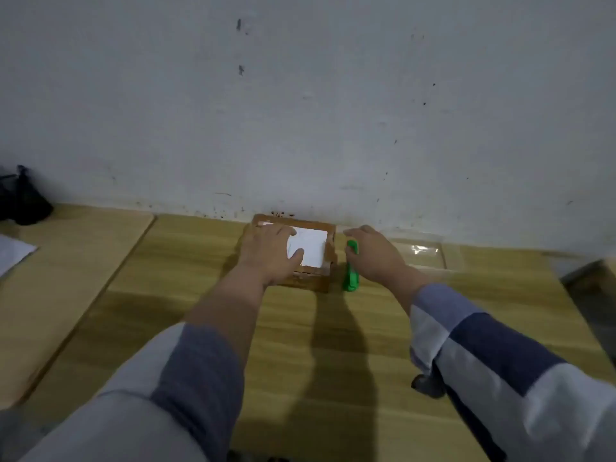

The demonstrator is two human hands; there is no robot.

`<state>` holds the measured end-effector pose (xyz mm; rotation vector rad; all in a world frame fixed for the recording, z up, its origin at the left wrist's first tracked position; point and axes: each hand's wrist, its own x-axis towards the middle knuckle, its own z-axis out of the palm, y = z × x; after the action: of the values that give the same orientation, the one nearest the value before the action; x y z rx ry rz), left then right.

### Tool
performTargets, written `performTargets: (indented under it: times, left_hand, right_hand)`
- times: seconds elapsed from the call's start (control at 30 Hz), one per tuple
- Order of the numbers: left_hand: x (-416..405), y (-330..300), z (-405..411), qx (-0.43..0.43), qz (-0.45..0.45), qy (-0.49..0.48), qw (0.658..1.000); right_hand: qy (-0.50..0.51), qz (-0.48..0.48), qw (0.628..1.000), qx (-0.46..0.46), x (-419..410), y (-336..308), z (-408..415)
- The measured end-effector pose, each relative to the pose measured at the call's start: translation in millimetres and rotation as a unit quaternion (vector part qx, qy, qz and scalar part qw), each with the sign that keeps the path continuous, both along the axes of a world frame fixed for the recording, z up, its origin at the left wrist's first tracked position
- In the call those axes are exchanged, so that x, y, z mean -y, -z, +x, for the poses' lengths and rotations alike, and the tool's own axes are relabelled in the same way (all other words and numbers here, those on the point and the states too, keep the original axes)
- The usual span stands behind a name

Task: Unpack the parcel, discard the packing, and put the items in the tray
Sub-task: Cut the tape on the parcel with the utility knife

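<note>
Our left hand [270, 253] lies flat on top of the parcel [293, 253], fingers straight and spread a little, the thumb resting on the white label [311, 250] that covers most of the box's upper face. Just right of it our right hand [375, 253] curls its fingers round a green cutter [350, 273], gripping the upper end while the lower end sticks out below the palm, close beside the right wall of the parcel; we cannot tell whether the tool touches the cardboard. The parcel is a small brown carton sitting in the centre of the frame, on the wooden tabletop [300, 345], pushed up against the scuffed grey-white wall [300, 95] behind it. To the right of the right hand, also near the wall, we see a clear plastic tray [421, 253], shallow and see-through, well apart from the parcel. At the upper left edge of the tabletop a dark bag [23, 198] slumps against the wall, and below it, at the left edge of the frame, a corner of white paper [11, 253] shows. Both forearms reach in from the bottom of the frame in sleeves [500, 355] banded blue and pale grey.
</note>
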<state>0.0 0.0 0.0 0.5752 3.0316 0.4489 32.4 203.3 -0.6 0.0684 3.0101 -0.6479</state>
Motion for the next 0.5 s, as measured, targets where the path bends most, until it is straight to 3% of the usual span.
performTargets:
  times: [0.2,0.5]
  left_hand:
    - [9.8,45.8,-29.6,0.062,-0.049,0.052,0.996]
    - [21.1,90.0,-34.9,0.005,-0.085,0.085,0.993]
  right_hand:
    - [0.09,-0.005,0.993,0.077,2.5,52.5,-5.8]
    - [0.193,0.032,0.98,0.049,7.1,97.3,-18.2]
